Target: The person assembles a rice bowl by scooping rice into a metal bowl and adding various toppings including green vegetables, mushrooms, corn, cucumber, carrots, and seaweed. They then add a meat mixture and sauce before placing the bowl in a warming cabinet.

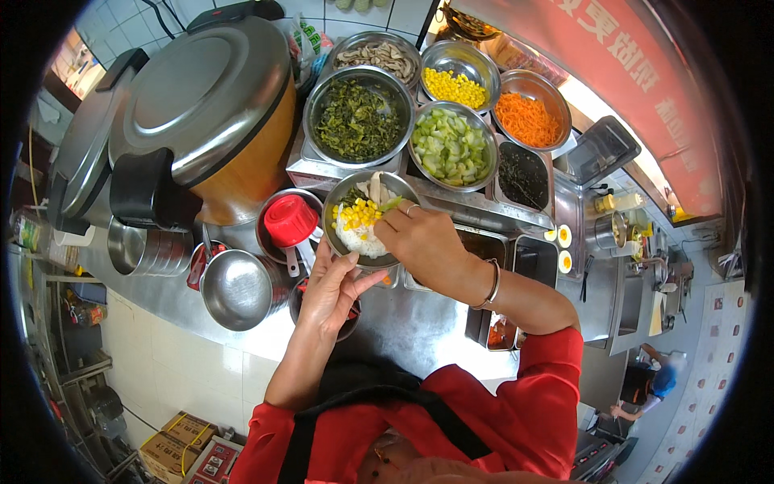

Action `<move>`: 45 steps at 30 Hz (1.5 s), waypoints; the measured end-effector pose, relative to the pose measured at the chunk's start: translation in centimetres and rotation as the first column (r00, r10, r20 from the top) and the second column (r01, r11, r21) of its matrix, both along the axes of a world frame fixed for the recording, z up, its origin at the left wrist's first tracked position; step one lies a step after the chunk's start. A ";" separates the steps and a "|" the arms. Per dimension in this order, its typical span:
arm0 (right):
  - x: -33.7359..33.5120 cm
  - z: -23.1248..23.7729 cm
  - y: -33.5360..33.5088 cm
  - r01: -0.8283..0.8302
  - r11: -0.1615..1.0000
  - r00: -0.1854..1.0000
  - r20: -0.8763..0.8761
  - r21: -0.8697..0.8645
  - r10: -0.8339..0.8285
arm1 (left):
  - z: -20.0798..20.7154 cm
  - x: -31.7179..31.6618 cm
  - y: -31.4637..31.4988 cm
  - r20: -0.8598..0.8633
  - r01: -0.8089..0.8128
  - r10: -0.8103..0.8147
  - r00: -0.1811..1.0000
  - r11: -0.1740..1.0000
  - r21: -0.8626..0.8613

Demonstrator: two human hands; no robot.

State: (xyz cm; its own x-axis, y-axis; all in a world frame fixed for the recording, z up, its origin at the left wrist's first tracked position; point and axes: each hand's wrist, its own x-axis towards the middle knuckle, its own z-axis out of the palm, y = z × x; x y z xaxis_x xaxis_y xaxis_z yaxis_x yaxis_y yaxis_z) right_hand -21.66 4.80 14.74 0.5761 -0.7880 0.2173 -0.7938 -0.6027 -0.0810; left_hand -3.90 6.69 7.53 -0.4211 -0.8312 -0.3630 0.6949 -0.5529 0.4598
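Note:
My left hand (329,282) holds a metal bowl (330,203) of rice, thumb at its near rim and fingers stretched beneath. On the rice (355,240) lie yellow corn kernels (357,214), dark greens and pale strips. My right hand (419,242) reaches over the bowl's right side, fingers bunched; pale green vegetable pieces (391,204) show at the fingertips. Just beyond the bowl stand metal basins of chopped pale green vegetable (448,145), dark chopped greens (355,121), corn (454,86), shredded carrot (528,118) and greyish-brown strips (377,58).
Two large lidded cookers (201,97) stand at the left. Near them are a red scoop (290,222) and an empty metal pot (235,290). Halved eggs (564,236) and deep trays (536,262) lie right of my forearm. Another person (651,383) is at the far right.

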 end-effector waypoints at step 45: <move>-14.5 3.8 5.9 0.166 0.978 0.813 0.544 0.124 -0.207 | -0.2 -5.8 6.3 -0.009 0.162 -0.163 0.987 0.985 -0.063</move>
